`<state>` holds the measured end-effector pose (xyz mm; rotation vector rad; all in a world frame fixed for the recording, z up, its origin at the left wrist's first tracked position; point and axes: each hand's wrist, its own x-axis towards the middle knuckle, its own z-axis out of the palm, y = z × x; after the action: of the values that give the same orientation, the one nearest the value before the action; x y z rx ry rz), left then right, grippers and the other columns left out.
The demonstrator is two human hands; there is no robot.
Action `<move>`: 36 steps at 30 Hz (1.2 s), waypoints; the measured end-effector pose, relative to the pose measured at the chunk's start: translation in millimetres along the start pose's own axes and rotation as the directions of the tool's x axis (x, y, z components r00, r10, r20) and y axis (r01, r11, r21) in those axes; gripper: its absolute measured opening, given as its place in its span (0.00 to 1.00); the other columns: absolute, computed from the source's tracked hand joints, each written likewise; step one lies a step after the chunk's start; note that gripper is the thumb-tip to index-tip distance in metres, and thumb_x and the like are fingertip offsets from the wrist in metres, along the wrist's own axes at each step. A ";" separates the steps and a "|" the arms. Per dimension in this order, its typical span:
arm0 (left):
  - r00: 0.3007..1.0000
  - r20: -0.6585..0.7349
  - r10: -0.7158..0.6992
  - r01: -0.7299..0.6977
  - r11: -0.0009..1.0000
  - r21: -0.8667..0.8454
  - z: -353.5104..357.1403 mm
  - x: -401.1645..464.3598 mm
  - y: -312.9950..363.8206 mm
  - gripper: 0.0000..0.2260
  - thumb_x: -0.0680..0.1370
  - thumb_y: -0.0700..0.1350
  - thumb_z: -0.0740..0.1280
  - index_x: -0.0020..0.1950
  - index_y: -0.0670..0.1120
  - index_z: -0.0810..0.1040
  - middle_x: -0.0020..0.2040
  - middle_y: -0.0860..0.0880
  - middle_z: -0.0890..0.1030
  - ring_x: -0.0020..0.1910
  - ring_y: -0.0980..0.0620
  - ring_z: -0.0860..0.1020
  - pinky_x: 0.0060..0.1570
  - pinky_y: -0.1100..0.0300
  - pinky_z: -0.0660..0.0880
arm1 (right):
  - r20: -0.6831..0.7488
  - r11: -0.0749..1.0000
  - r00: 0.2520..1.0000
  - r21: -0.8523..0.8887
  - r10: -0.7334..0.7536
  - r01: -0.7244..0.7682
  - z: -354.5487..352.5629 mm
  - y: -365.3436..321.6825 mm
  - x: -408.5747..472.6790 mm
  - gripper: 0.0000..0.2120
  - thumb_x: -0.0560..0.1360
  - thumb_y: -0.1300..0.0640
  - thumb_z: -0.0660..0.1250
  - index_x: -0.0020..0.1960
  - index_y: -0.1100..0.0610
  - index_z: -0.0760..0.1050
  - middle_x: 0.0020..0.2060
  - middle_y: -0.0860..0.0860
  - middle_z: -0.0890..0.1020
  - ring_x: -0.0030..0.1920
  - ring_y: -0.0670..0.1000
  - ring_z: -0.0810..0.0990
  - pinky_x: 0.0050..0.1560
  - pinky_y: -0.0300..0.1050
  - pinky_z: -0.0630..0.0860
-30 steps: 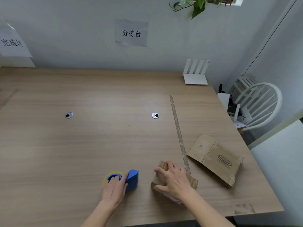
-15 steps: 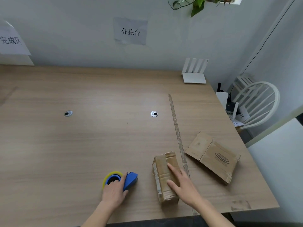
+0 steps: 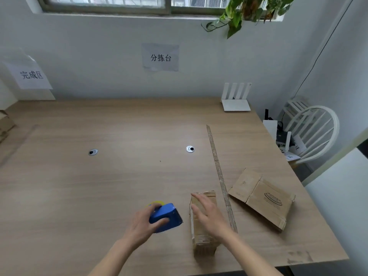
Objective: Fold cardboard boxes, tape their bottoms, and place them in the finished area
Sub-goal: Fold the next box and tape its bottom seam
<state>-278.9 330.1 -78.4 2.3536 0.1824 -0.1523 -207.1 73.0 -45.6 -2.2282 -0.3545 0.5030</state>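
A wide wooden bench point(image 3: 119, 186) with a pale grain fills most of the view, with two round metal grommets point(image 3: 190, 149) set into its top. Behind it stands a white wall point(image 3: 99, 52) carrying two paper signs point(image 3: 160, 57) printed in Chinese characters. A window point(image 3: 139, 3) runs along the top edge, and a green trailing plant point(image 3: 243, 10) hangs from its sill. A white router point(image 3: 236, 99) with four antennas sits at the bench's far right corner. A white spindle-back chair point(image 3: 316, 132) stands at the right, beside a second white wall. Soft daylight falls evenly.
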 end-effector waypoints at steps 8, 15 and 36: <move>0.974 -0.008 0.228 -0.226 0.966 0.124 -33.1 10.7 43.0 0.23 0.73 0.70 0.62 0.64 0.63 0.72 0.51 0.64 0.78 0.46 0.58 0.74 0.47 0.57 0.73 | 0.195 0.910 0.981 0.407 -0.004 -0.077 -13.5 -40.4 20.2 0.14 0.83 0.54 0.63 0.68 0.54 0.77 0.60 0.48 0.83 0.59 0.44 0.82 0.61 0.40 0.78; 0.967 -0.016 0.255 -0.251 0.959 0.134 -39.2 14.7 51.7 0.19 0.74 0.68 0.63 0.63 0.65 0.68 0.47 0.73 0.74 0.43 0.59 0.73 0.43 0.60 0.71 | 0.017 0.852 0.999 0.523 0.028 -0.032 -17.1 -39.0 15.1 0.09 0.81 0.56 0.68 0.52 0.60 0.84 0.47 0.56 0.87 0.52 0.53 0.86 0.58 0.47 0.82; 0.948 0.107 0.299 -0.317 0.910 0.267 -28.3 21.1 78.6 0.24 0.77 0.71 0.57 0.69 0.62 0.71 0.55 0.63 0.81 0.45 0.59 0.76 0.41 0.66 0.69 | -0.082 0.876 0.981 0.468 0.176 -0.118 -31.5 -15.4 2.9 0.02 0.76 0.59 0.74 0.47 0.55 0.86 0.40 0.50 0.87 0.43 0.50 0.86 0.44 0.39 0.82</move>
<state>-242.7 296.6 -7.8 2.6195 -0.2609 -0.1035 -191.2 63.3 -15.7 -1.8133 0.0077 0.4704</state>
